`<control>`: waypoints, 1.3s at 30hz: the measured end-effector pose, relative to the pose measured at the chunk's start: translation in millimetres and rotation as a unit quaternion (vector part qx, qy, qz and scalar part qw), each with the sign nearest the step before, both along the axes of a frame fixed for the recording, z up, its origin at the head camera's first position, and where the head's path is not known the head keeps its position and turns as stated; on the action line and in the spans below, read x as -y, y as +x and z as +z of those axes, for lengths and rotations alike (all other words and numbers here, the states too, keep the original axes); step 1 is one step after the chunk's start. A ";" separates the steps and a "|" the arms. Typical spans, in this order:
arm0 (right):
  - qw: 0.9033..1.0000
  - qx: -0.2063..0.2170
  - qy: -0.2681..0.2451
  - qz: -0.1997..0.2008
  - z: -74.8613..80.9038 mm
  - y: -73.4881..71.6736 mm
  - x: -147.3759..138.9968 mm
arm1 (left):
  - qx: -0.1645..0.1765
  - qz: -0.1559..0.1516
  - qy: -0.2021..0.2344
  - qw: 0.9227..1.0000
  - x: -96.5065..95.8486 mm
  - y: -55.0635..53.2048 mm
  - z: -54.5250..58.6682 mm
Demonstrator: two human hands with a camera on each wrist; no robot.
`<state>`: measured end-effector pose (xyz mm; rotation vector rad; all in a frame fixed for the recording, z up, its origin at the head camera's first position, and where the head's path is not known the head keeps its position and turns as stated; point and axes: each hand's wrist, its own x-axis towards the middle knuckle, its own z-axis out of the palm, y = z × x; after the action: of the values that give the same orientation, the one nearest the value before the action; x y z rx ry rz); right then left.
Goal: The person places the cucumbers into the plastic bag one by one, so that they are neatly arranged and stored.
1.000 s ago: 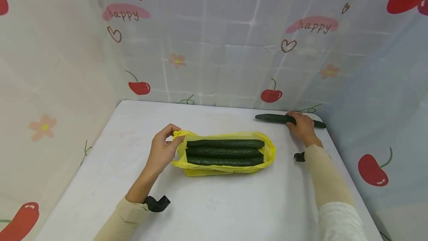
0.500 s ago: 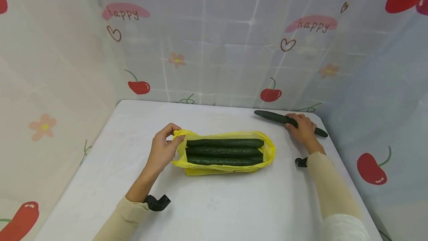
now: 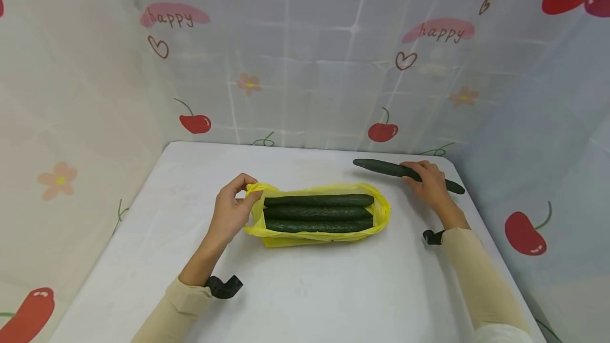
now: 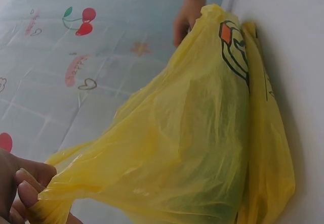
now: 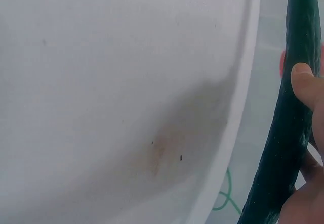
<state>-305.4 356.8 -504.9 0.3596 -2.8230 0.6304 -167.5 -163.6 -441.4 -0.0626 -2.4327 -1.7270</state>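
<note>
A yellow plastic bag [image 3: 314,238] lies mid-table with its mouth spread, and three dark green cucumbers [image 3: 318,213] lie side by side in it. My left hand [image 3: 233,206] pinches the bag's left rim between thumb and fingers; the left wrist view has the film [image 4: 167,133] stretched away from those fingertips. At the back right, my right hand [image 3: 429,184] grips another cucumber [image 3: 381,167] around its middle, both ends sticking out. In the right wrist view the thumb [image 5: 302,82] presses along this cucumber [image 5: 283,153], which appears lifted off the tabletop.
The white table [image 3: 305,290] ends at a patterned curtain [image 3: 305,68] behind and at the sides. Its back right corner is close to my right hand. A black wrist mount [image 3: 224,287] sits on the left wrist, another [image 3: 432,237] on the right.
My right hand has picked the cucumber up from the table's back edge, tilting its left end up and drawing it slightly left and nearer. The left hand keeps its pinch on the bag.
</note>
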 end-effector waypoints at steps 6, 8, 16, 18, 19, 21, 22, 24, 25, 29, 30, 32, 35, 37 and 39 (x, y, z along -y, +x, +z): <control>0.999 -0.031 0.009 0.019 6.1 12.9 7.5 | -0.004 -0.004 0.004 1.000 -0.4 1.1 1.2; 0.998 -0.045 0.007 0.033 10.0 17.3 10.4 | -0.003 -0.004 0.005 1.000 -0.3 1.3 1.9; 0.992 -0.080 -0.008 0.092 29.4 35.6 23.2 | 0.006 -0.009 0.018 1.000 -0.7 0.9 3.6; 0.992 -0.075 -0.011 0.101 33.5 41.5 27.7 | 0.008 -0.011 0.022 1.000 -0.8 1.3 3.5; 0.992 -0.073 -0.014 0.104 35.3 44.7 30.2 | 0.009 -0.012 0.023 1.000 -0.8 1.4 3.2; 0.991 -0.070 -0.023 0.112 37.9 50.6 35.5 | 0.011 -0.012 0.024 1.000 -0.6 1.7 2.9; 0.990 -0.068 -0.028 0.118 39.4 53.4 38.6 | 0.011 -0.010 0.024 1.000 -0.5 1.7 2.9; 0.988 -0.067 -0.039 0.135 41.8 58.2 45.1 | 0.011 -0.008 0.023 1.000 -0.2 1.6 2.9; 0.987 -0.066 -0.042 0.143 43.0 60.5 48.4 | 0.011 -0.007 0.022 1.000 -0.2 1.6 3.0; 0.982 -0.065 -0.038 0.174 47.6 68.5 61.4 | 0.011 -0.005 0.022 1.000 0.0 1.7 3.4; 0.981 -0.065 -0.033 0.180 48.7 70.1 64.3 | 0.011 -0.005 0.022 1.000 0.1 1.8 3.2; 0.979 -0.063 -0.024 0.193 50.6 73.1 70.4 | 0.009 -0.005 0.021 1.000 0.2 2.2 2.9; 0.975 -0.064 -0.009 0.212 51.8 76.4 79.3 | 0.006 -0.004 0.020 1.000 0.4 2.6 2.0; 0.972 -0.066 -0.005 0.225 52.8 78.5 86.3 | 0.006 -0.004 0.020 1.000 0.3 2.9 2.1; 0.969 -0.070 0.001 0.236 52.6 80.1 93.1 | 0.006 -0.002 0.020 1.000 0.1 3.0 2.5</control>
<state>-225.3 263.7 -452.3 1.0518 -2.6098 0.6559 -164.5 -163.7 -438.9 -0.0521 -2.4062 -1.7824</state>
